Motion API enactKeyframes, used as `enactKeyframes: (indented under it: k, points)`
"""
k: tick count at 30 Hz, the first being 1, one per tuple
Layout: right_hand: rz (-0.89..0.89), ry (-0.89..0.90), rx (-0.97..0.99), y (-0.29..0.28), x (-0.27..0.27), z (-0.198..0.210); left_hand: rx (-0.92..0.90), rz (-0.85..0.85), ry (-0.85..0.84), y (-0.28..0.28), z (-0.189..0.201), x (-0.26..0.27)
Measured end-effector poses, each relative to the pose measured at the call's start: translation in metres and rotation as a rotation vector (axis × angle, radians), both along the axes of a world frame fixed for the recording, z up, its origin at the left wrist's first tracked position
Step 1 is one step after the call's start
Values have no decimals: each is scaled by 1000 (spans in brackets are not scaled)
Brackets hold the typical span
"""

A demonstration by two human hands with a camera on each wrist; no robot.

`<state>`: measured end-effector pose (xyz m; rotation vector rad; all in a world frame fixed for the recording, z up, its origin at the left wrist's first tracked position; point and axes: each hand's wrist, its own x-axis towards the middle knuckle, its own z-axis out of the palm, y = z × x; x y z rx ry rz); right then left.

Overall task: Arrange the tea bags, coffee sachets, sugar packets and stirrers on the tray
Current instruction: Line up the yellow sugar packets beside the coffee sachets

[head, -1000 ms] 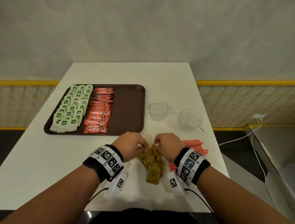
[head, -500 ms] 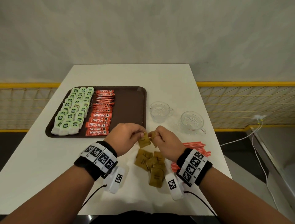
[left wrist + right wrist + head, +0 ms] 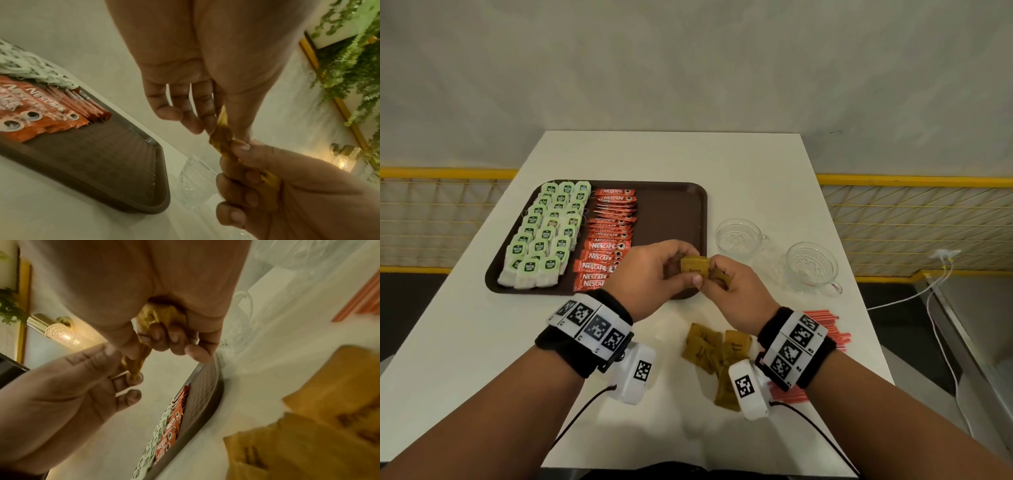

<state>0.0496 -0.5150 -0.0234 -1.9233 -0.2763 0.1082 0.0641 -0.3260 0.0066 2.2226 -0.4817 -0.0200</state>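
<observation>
A brown tray (image 3: 681, 205) holds rows of green tea bags (image 3: 544, 233) on its left and red coffee sachets (image 3: 606, 240) beside them; its right part is bare. My left hand (image 3: 681, 267) and right hand (image 3: 710, 274) meet above the tray's near right corner. Between them they pinch a brown sugar packet (image 3: 695, 265). The right hand's curled fingers also grip more sugar packets (image 3: 160, 313). A pile of sugar packets (image 3: 709, 346) lies on the table below the wrists. Red stirrers (image 3: 832, 329) lie under and behind my right wrist.
Two glass cups (image 3: 738, 238) (image 3: 811, 267) stand on the white table (image 3: 688, 161) to the right of the tray. The table's right edge is close to the stirrers, with a cable (image 3: 941, 270) beyond it.
Both hands have risen from the sugar pile and moved forward to the tray's near right corner, carrying sugar packets with them.
</observation>
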Motion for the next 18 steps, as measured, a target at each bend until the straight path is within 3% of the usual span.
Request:
enactKeyframes:
  k: [4,9,12,18]
  points:
    - [5,29,-4,9,11,3,-15,36,54,11,-1,15]
    - [-82,211,56,17,25,1,68,298,63,33,4,89]
    - [-107,226,17,21,31,3,268,372,79,46,-1,152]
    - [-158,185,-61,23,38,8,629,310,242,48,-43,245]
